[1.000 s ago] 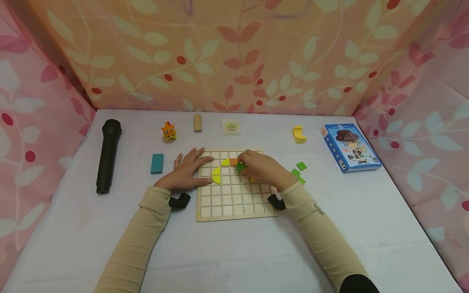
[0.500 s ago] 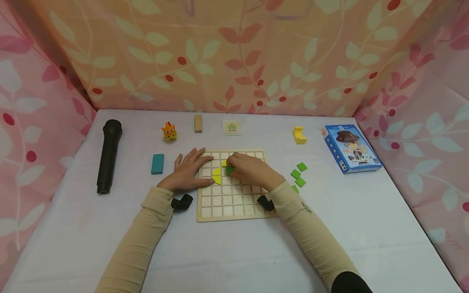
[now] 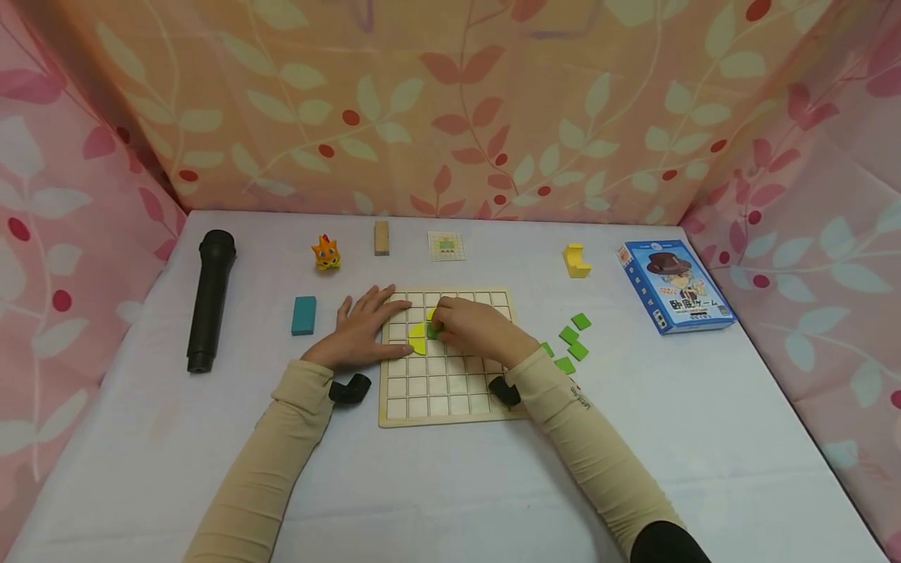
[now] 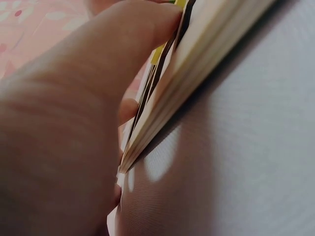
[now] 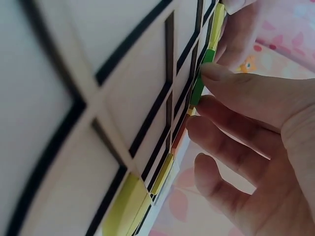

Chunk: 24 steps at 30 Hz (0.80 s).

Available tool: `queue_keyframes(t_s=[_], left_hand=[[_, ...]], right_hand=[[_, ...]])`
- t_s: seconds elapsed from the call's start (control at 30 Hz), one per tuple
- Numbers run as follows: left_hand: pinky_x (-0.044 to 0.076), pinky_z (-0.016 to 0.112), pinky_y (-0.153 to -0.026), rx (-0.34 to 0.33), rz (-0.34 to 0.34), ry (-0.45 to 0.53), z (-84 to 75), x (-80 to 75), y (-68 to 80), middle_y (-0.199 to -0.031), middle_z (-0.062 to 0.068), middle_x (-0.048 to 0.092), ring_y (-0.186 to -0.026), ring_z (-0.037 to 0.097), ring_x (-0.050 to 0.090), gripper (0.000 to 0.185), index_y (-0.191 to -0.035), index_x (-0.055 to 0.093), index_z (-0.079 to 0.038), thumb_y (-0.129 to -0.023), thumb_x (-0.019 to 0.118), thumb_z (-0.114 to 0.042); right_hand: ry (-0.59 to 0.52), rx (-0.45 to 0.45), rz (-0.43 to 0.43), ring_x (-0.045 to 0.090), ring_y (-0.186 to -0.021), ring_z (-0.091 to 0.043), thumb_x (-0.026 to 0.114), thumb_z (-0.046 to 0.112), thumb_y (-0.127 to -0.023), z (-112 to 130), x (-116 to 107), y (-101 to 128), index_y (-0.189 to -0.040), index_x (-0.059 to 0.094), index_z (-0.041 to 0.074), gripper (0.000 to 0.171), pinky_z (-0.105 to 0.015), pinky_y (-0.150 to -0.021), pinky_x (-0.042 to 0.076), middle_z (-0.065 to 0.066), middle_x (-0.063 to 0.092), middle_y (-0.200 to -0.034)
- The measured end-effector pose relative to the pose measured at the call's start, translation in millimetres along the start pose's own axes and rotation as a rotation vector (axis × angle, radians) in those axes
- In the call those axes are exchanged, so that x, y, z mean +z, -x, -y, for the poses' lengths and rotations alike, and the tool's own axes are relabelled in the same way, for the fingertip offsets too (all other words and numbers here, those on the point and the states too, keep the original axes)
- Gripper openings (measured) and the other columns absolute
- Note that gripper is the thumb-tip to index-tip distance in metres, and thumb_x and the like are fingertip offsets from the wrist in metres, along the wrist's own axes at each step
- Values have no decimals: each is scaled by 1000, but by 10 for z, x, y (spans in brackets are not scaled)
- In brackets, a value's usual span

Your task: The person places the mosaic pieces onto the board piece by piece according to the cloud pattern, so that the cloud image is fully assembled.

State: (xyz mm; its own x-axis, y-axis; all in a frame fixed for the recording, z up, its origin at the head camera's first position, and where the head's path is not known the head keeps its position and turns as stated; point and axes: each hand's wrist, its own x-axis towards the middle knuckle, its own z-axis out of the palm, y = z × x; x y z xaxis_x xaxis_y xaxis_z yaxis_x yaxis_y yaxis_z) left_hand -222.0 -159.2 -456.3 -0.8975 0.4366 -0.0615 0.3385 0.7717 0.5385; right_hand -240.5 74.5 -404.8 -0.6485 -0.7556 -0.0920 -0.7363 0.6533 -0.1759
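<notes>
A wooden grid board (image 3: pixel 438 407) with square cells lies mid-table. My left hand (image 3: pixel 355 332) rests spread along the board's left edge, its thumb by the lower yellow tile (image 3: pixel 418 346). My right hand (image 3: pixel 482 330) is over the upper part of the board and pinches a green square tile (image 5: pixel 198 87) between thumb and finger. That tile sits right beside the yellow tiles, down at the grid. An orange tile (image 5: pixel 178 138) and more yellow tiles (image 5: pixel 120 206) show on the board in the right wrist view; the right hand covers the orange one in the head view.
Several loose green tiles (image 3: pixel 568 335) lie right of the board. Behind it are an orange toy figure (image 3: pixel 327 253), a wooden block (image 3: pixel 382 238), a patterned card (image 3: pixel 446 246) and a yellow notched piece (image 3: pixel 576 261). A teal block (image 3: pixel 304 316), black microphone (image 3: pixel 211 301) and blue box (image 3: pixel 676 286) flank it.
My right hand has moved left across the board with the green tile, bringing it up to the yellow tiles. More of the loose green tiles now show. My left hand has stayed put.
</notes>
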Motion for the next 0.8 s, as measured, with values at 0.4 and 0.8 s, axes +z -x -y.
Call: queue_keyframes(t_s=[0.4, 0.8], left_hand=[[-7, 62, -111, -4, 12, 4, 0, -14, 4, -161, 7, 10, -148, 32, 0, 78, -147, 37, -25, -82, 67, -56], [-8, 62, -111, -4, 22, 17, -12, -22, 7, -161, 7, 9, -148, 32, -1, 78, -147, 36, -25, -82, 67, -56]], right_hand=[[11, -13, -13, 55, -86, -8, 65, 19, -92, -19, 24, -45, -99, 69, 16, 9, -25, -80, 50, 4, 58, -102], [-56, 147, -51, 57, -89, -12, 67, 24, -91, -310, -227, 287, -109, 66, 14, 21, -31, -83, 52, 2, 60, -105]])
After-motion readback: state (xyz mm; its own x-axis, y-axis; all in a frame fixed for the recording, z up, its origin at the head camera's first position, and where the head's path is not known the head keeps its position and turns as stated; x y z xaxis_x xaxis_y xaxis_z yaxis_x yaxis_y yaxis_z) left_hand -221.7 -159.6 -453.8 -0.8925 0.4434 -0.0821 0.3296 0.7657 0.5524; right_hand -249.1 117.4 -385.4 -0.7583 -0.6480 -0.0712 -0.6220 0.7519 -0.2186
